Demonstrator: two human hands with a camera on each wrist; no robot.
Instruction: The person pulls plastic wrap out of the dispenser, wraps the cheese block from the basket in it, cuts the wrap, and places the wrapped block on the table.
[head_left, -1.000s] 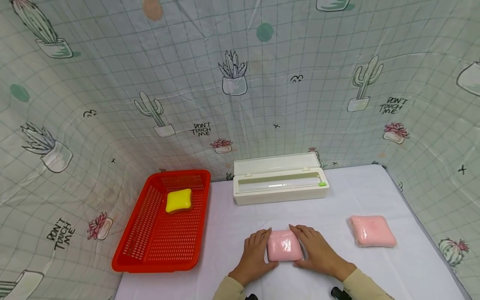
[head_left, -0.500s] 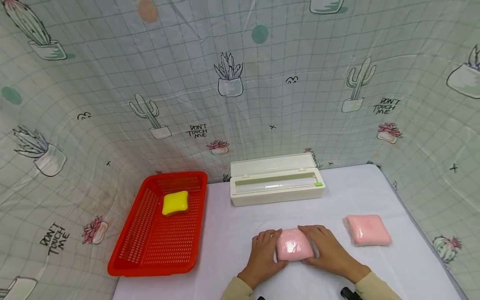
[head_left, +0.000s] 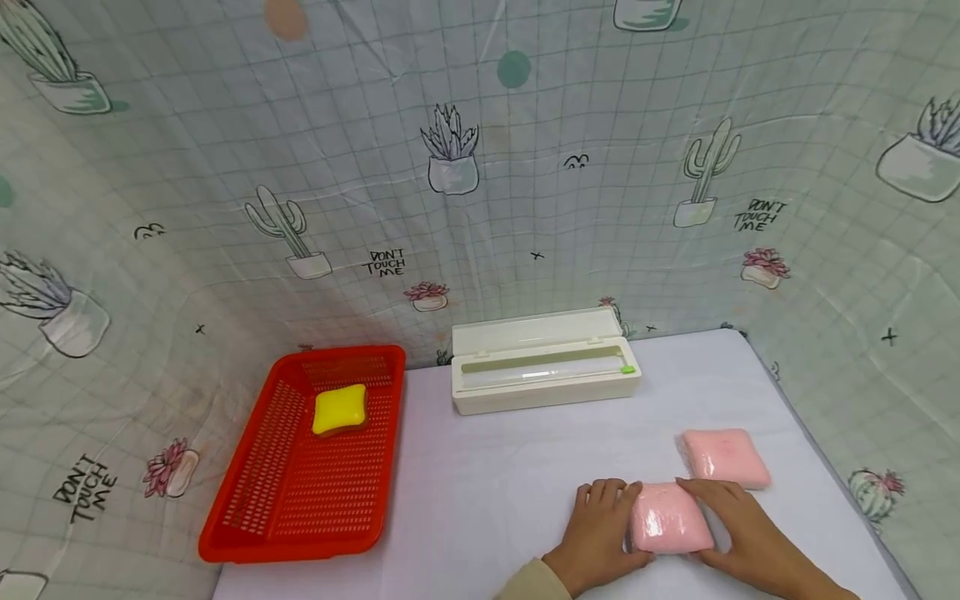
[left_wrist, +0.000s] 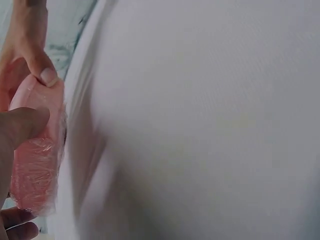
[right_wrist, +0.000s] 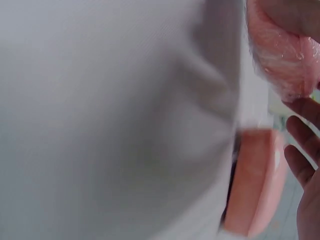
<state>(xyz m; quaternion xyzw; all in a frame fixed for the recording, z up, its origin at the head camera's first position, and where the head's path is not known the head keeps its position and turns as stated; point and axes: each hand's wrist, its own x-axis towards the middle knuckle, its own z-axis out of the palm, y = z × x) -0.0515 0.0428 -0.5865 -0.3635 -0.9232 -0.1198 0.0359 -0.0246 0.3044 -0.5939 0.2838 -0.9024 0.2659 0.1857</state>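
A pink sponge [head_left: 670, 518], wrapped in shiny clear film, is between my two hands at the front right of the table in the head view. My left hand [head_left: 596, 537] grips its left side, thumb at the near edge and fingers at the far corner. From the other side my right hand [head_left: 753, 533] holds it the same way. Crinkled film shows along the edge of the sponge [left_wrist: 35, 172] in the left wrist view. Just beyond the right hand lies a second pink sponge [head_left: 726, 458], flat on the cloth; its side [right_wrist: 252, 182] shows in the right wrist view.
A red perforated basket [head_left: 375, 500] stands at the left with a yellow sponge [head_left: 340, 408] inside. At the back middle is a white cling film dispenser [head_left: 547, 400], its lid raised. White cloth covers the table [head_left: 465, 492]; a patterned curtain [head_left: 525, 208] rises behind it.
Both hands have carried the wrapped pink sponge rightward and toward the near edge, close to the second pink sponge. The camera view has turned slightly, shifting the basket and dispenser left in frame.
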